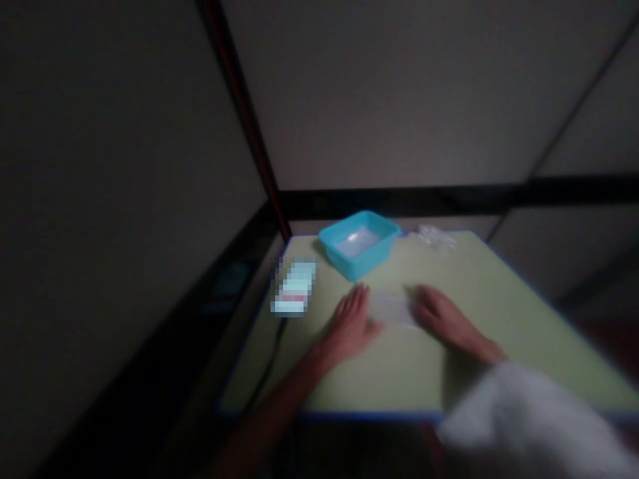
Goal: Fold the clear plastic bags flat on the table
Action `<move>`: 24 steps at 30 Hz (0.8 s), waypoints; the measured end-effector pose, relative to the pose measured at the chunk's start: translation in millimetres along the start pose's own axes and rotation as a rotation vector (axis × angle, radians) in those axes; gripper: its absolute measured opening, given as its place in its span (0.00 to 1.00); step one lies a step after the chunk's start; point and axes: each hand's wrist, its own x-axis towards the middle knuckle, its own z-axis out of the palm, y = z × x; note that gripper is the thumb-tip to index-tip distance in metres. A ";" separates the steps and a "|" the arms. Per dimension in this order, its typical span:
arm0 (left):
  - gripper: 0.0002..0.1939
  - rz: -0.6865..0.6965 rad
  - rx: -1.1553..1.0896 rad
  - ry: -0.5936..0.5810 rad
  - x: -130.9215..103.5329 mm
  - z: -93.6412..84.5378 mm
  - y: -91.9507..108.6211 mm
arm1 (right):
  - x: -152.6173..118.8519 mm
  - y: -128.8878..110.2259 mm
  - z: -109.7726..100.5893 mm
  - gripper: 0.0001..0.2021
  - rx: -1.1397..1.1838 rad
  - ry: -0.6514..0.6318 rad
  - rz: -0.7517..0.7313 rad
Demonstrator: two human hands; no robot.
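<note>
A flat, clear plastic piece [392, 309], perhaps a bag, lies on the pale yellow-green table between my two hands. My left hand [353, 322] rests flat with fingers stretched out and thumb apart, at the left edge of the plastic. At its right edge is my right hand [435, 313], with curled fingers that are blurred; whether they grip the plastic is unclear. Behind my hands stands a turquoise basket [372, 263] with clear or whitish plastic material [358, 241] inside.
A lit phone [296, 288], pixelated, lies at the table's left side with a dark cable [272, 359] running toward the front edge. Crumpled clear plastic [436, 237] sits at the back right. Walls rise behind and left of the table [509, 332].
</note>
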 end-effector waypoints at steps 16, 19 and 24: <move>0.29 0.160 -0.015 -0.081 -55.7 -11.7 34.4 | -65.9 -49.8 -16.8 0.12 0.034 -0.129 -0.249; 0.27 0.147 0.016 -0.084 -50.4 -6.9 36.2 | -68.4 -40.3 -9.2 0.12 -0.106 -0.111 -0.369; 0.31 0.094 0.043 -0.077 -44.6 1.4 35.2 | -68.6 -35.8 -2.9 0.13 -0.294 -0.117 -0.524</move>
